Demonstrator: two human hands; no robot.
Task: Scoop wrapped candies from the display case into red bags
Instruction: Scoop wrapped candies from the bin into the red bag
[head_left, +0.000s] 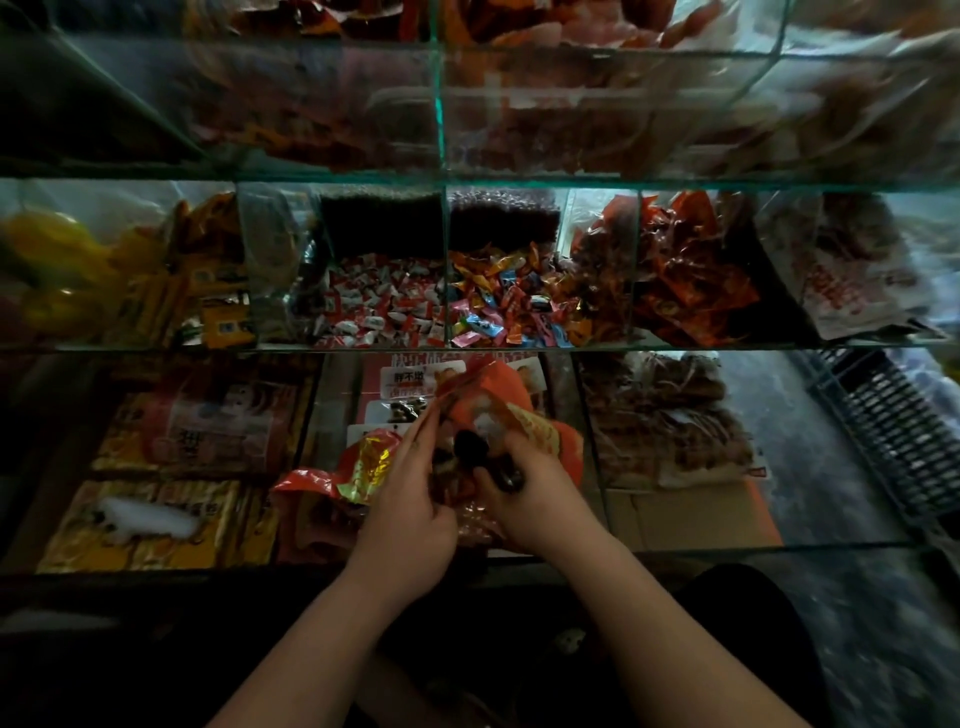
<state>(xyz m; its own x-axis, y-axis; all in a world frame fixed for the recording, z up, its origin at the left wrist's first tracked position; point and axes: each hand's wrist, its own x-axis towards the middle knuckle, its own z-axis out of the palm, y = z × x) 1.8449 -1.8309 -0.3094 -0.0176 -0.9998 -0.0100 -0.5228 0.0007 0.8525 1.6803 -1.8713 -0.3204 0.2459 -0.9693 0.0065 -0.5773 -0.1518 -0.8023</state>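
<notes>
Left hand (410, 499): fingertips (423, 434) pinch the near edge of a red bag (511, 400) with gold print. The bag is crumpled, and its mouth seems to be held apart between the two hands.

Right hand (537, 499): fingers curled round a dark tool (470, 447) set at the bag's mouth. Probably a scoop. Shape too dim to confirm, and I cannot tell whether it is loaded.

The bag hangs over the middle compartment of the lowest tier, just in front of the person. More red-and-gold film trails off to the near left.

Key relation: the candies lie straight ahead of the fingers, one tier up and farther away. There are two open-topped bins side by side, parted by a glass divider (445, 270).
- The multi-coloured wrapped candies (509, 306) sit in line with the right hand, which is the nearer hand.
- The red-and-white wrapped candies (379, 306) sit in line with the left hand.
- Both bins run lengthways away from the person, so a reach goes forward and over the front glass edge.

Judgement: the scoop hand does the travelling and the left hand stays as bag holder.

Writing:
- A white label (408, 376) under the bag carries Chinese characters, too soft to read with confidence.
- Red banner text above it is blurred.
- The candy wrappers show print, none legible.

Surroundings: yellow packets (218, 291) in the left bin, red foil packets (685, 270) to the right, and a black plastic crate (893, 436) far right on the floor.
</notes>
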